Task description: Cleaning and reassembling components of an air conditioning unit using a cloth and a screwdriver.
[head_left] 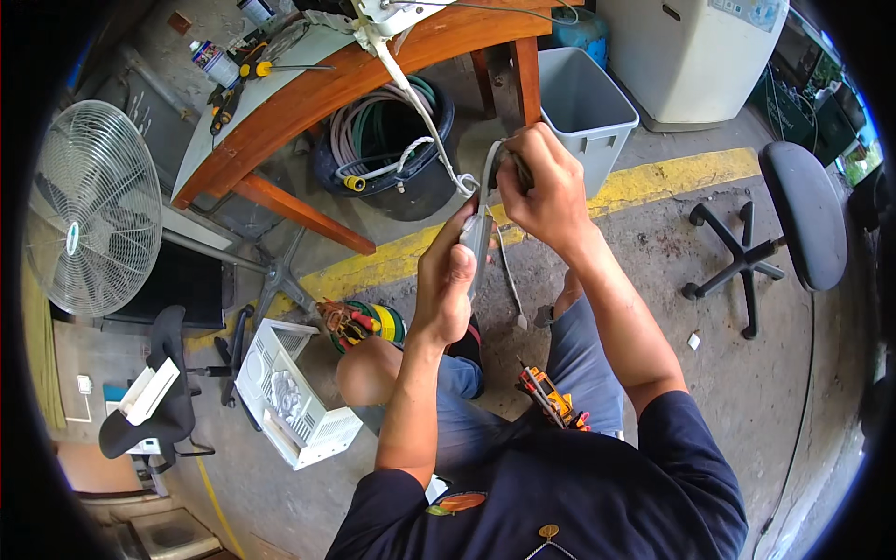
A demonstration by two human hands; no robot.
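Note:
My left hand (pixel 446 285) is wrapped round a flat grey part (pixel 477 245), seen nearly edge-on and held upright in front of me. My right hand (pixel 549 182) is closed in a fist at the upper end of that part, beside a curved pale grey edge. What its fingers grip is mostly hidden. A white cable (pixel 422 110) runs down from a white appliance (pixel 397 13) on the table to a loop near my fingers. Below my hands hangs a cord ending in a pale plug (pixel 521 320).
A curved wooden table (pixel 308 107) holds screwdrivers and a spray can (pixel 215 63). Under it stand a black tub (pixel 415 198) of hoses and a grey bin (pixel 607 121). A fan (pixel 98 207), white casing (pixel 327 439), tool bucket (pixel 385 320) and office chair (pixel 805 217) surround me.

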